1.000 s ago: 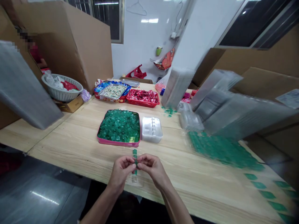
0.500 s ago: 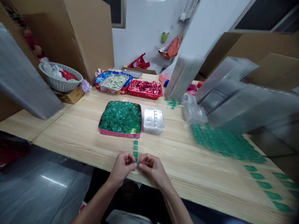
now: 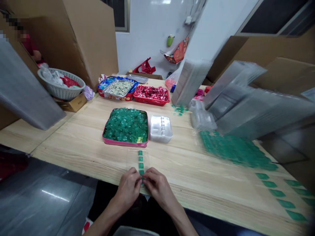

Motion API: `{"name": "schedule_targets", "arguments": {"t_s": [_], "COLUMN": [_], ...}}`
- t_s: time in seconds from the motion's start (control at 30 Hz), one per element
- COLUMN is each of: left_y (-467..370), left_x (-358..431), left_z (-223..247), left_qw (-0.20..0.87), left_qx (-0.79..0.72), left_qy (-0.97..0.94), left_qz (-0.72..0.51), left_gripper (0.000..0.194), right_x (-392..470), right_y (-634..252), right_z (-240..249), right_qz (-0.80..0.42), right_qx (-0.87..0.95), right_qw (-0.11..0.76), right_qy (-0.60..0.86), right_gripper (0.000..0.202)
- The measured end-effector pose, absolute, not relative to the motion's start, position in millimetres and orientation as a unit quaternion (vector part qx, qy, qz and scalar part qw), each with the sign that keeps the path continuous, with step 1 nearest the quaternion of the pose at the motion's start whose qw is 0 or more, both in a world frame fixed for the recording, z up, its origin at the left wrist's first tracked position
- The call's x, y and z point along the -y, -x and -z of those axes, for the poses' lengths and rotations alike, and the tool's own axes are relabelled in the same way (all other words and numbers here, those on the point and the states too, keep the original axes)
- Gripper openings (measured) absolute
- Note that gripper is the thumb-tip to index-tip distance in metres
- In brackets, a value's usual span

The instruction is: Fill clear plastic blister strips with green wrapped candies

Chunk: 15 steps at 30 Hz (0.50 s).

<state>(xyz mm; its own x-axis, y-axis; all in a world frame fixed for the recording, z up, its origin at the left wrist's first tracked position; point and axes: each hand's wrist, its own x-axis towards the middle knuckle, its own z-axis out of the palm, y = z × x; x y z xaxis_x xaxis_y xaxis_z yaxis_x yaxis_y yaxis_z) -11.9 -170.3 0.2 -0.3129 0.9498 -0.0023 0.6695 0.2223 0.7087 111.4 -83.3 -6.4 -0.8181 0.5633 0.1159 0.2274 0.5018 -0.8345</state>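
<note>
A thin clear plastic tray [image 3: 133, 160] lies near the table's front edge, a single column of small green squares [image 3: 141, 166] running down its middle. At the near end of that column my left hand [image 3: 129, 186] and my right hand [image 3: 157, 185] meet, fingers pinched together from either side. Both sets of fingertips close on one small green square, mostly hidden by the fingers. Just beyond the tray stands a pink-rimmed tin [image 3: 124, 143] heaped with loose green pieces [image 3: 126, 125].
Stacked clear trays [image 3: 161, 131] stand right of the tin. Filled green rows [image 3: 236, 150] cover the table's right side, beside tall plastic stacks [image 3: 192, 83]. Farther back are a red basket [image 3: 151, 100] of red packets and a colander [image 3: 61, 85]. A person's arm [image 3: 36, 55] shows far left.
Both hands have shifted slightly toward me at the column's near end, and their fingertips are closer together. The whole view has tilted a little; the tin and trays stay put.
</note>
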Motion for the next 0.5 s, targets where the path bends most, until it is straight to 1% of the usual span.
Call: {"name": "schedule_targets", "arguments": {"t_s": [0.23, 0.3, 0.37, 0.47, 0.5], "left_y": [14, 15, 14, 14, 14], "left_x": [182, 186, 193, 202, 201], "left_z": [-2, -1, 5, 24, 32], "left_qw": [0.234, 0.228, 0.19, 0.072, 0.039], "left_qx": [-0.716, -0.693, -0.672, -0.634, -0.615], "left_qy": [-0.556, -0.587, -0.622, -0.662, -0.672], "left_qz": [-0.351, -0.351, -0.354, -0.394, -0.411], "left_gripper": [0.014, 0.02, 0.026, 0.028, 0.03], "right_x": [90, 90, 91, 94, 94], "right_y": [-114, -118, -129, -157, -167], "right_z": [9, 9, 7, 4, 4], "right_qz": [-0.388, -0.386, -0.376, -0.328, -0.305], "right_qx": [0.883, 0.885, 0.886, 0.889, 0.89], "right_qw": [0.169, 0.16, 0.157, 0.16, 0.162], "right_qy": [0.203, 0.206, 0.224, 0.278, 0.299], "right_gripper": [0.027, 0.026, 0.021, 0.005, 0.009]}}
